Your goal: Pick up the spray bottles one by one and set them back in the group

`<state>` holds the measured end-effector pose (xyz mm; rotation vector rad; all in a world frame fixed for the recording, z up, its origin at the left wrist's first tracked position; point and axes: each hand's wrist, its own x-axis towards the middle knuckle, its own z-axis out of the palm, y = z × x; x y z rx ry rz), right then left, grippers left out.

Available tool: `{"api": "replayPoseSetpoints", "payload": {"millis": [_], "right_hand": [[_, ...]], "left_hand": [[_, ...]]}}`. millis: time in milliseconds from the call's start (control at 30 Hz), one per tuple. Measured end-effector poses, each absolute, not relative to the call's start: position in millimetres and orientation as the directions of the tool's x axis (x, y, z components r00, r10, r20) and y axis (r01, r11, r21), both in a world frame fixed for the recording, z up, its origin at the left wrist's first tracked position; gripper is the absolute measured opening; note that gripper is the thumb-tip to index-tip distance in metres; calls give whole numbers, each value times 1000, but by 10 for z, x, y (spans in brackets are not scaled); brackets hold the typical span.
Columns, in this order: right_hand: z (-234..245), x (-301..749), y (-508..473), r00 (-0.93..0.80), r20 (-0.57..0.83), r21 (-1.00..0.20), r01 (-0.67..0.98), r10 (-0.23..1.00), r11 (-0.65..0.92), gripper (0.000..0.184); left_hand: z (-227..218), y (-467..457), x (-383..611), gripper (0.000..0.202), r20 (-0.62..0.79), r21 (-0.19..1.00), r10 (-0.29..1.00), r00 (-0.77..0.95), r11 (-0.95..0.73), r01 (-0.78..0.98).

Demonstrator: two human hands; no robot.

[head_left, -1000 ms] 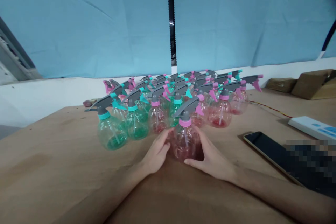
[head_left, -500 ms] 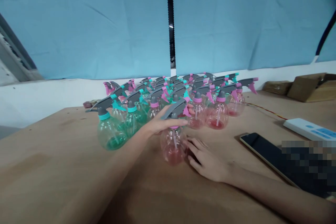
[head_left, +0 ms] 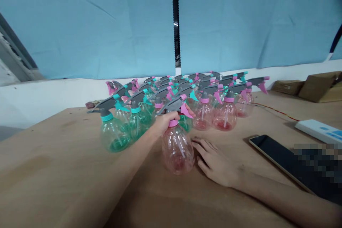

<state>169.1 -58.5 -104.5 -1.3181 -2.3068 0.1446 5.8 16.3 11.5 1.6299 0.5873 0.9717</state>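
Note:
My left hand [head_left: 167,120] is closed around the neck of a pink spray bottle [head_left: 177,149], just under its grey trigger head. The bottle is round and clear, with a pink collar and trigger, and tilts slightly. Its base is close to the tabletop; whether it touches I cannot tell. Beside it, on the right, my right hand [head_left: 216,164] rests on the table with fingers loosely spread, holding nothing. Behind stand several similar bottles, among them a green spray bottle [head_left: 114,137] at the left and a pink spray bottle [head_left: 224,117] at the right.
On the wooden table [head_left: 53,171], a black phone [head_left: 280,160] lies right of my right hand. A white power strip [head_left: 320,130] and an open cardboard box [head_left: 320,87] are farther right. A blue curtain [head_left: 107,25] hangs behind the bottles.
The held pink bottle has come slightly nearer and its head now tips upward to the right. My left fingers have wrapped around its neck. My right hand has barely moved.

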Motion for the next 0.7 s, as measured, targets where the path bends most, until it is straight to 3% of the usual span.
{"api": "replayPoseSetpoints", "payload": {"millis": [133, 300, 467, 700], "right_hand": [[-1036, 1699, -587, -435, 347, -316, 780, 831, 540, 47], [-1002, 1693, -599, -435, 339, -321, 780, 834, 537, 46], [-998, 1690, -603, -441, 340, -301, 786, 831, 540, 45], [-992, 1695, -607, -442, 341, -277, 796, 830, 538, 42]], "left_hand": [[88, 155, 82, 35, 279, 956, 814, 510, -286, -67], [111, 161, 88, 38, 352, 928, 739, 575, -355, -112], [133, 161, 63, 38, 280, 952, 766, 578, -298, -66], [88, 198, 56, 37, 355, 927, 694, 627, -350, -138]]}}
